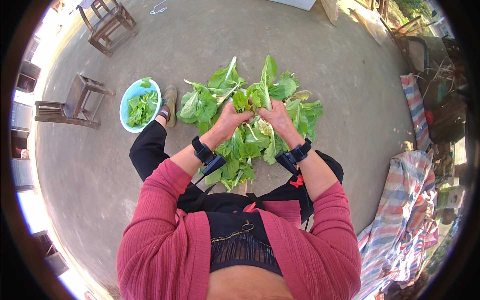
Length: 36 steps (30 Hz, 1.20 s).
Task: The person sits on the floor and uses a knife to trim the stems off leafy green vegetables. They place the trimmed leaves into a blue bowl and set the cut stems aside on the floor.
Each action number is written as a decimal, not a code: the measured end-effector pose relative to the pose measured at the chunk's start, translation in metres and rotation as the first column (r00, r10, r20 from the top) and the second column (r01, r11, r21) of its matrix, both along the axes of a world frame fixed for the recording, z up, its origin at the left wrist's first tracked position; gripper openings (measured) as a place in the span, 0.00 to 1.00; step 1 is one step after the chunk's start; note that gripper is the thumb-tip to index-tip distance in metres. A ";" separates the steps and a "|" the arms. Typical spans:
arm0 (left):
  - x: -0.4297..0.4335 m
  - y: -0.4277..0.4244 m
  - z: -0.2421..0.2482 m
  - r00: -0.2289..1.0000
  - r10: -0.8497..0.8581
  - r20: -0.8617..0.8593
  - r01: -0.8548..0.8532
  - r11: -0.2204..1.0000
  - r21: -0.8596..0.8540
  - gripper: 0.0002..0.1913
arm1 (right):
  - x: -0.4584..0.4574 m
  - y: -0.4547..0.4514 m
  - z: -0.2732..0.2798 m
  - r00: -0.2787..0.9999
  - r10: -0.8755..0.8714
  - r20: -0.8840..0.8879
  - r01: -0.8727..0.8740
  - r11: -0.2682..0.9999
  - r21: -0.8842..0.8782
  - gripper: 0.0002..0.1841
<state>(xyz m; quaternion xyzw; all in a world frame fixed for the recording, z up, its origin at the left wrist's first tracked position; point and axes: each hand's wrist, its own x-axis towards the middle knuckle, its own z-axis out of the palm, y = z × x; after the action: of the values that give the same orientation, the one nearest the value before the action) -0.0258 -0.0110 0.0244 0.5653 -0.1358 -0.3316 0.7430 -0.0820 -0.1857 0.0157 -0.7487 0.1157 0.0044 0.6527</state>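
Both my hands are raised over a spread of leafy greens (240,144) on the concrete floor. My left hand (231,120) pinches a small green leaf (240,101) between thumb and fingers. Close beside it, my right hand (276,118) grips the pale stalk of a long leaf (267,77) that points away from me. The fingertips of the two hands nearly meet, and whether they touch is unclear. To the left stands a light blue plastic basket (124,119) with torn green leaves (143,107) in it, beside my left shoe (170,103).
Two wooden chairs (109,23) (77,98) are at the left. Striped woven plastic sheeting (401,195) lies in folds along the right side. A white panel's edge (300,3) shows at the top, with a thin white cord (158,7) on the floor.
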 end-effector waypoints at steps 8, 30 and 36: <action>0.000 -0.008 -0.010 0.964 0.093 0.251 -0.134 0.980 0.149 0.12 | -0.008 0.005 0.012 0.995 0.068 0.072 -0.041 0.945 -0.325 0.17; -0.002 0.009 -0.008 0.813 -0.091 0.575 -0.208 0.877 0.434 0.19 | -0.009 0.011 -0.007 0.989 0.081 -0.122 -0.038 0.946 0.321 0.16; 0.100 0.131 -0.013 0.636 0.220 0.739 -0.692 0.586 0.421 0.17 | -0.006 0.013 0.015 0.984 0.053 -0.170 0.001 0.952 0.306 0.18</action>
<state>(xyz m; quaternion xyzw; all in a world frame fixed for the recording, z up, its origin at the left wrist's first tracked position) 0.0740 0.1203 0.0111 0.8831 -0.0790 0.0644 0.4579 -0.0883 -0.1726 0.0311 -0.6372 0.1612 0.0971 0.7474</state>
